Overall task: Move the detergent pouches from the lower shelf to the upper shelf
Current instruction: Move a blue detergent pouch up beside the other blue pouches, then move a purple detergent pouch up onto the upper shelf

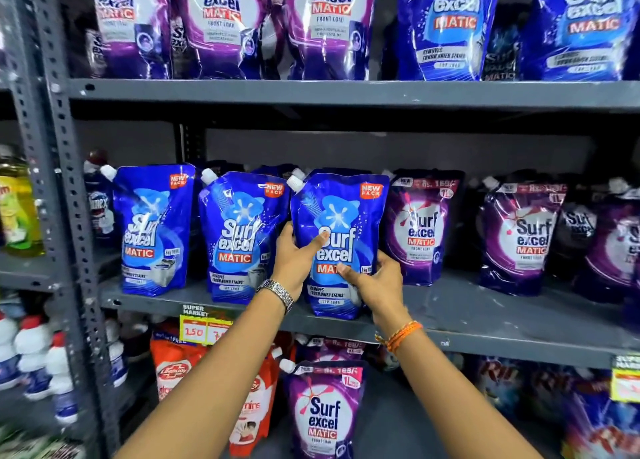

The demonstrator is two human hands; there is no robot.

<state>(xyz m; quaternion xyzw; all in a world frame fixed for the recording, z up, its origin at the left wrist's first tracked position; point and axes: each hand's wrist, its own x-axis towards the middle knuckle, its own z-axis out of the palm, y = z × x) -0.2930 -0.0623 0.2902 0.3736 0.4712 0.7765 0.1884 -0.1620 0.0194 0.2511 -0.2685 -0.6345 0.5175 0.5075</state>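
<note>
Both hands are on one blue detergent pouch (pixel 337 243), third from the left on the middle shelf (pixel 485 323), its base on the board near the front edge. Left hand (pixel 294 261) wraps the pouch's left edge, thumb across the front print; right hand (pixel 375 280) cups the lower right corner, thumb on the label. Each grip is pressed onto the pouch, neither spread.

Judgement: this is the pick-up. The film looks slack and the liquid will likely slump, so support from under the base, lift straight up clear of the neighbouring blue pouch (pixel 242 236) and purple pouch (pixel 420 230). Keep the white spout cap (pixel 295 183) uppermost. The upper shelf (pixel 346 93) looks crowded; the gap between its purple and blue rows seems the likeliest slot.
</note>
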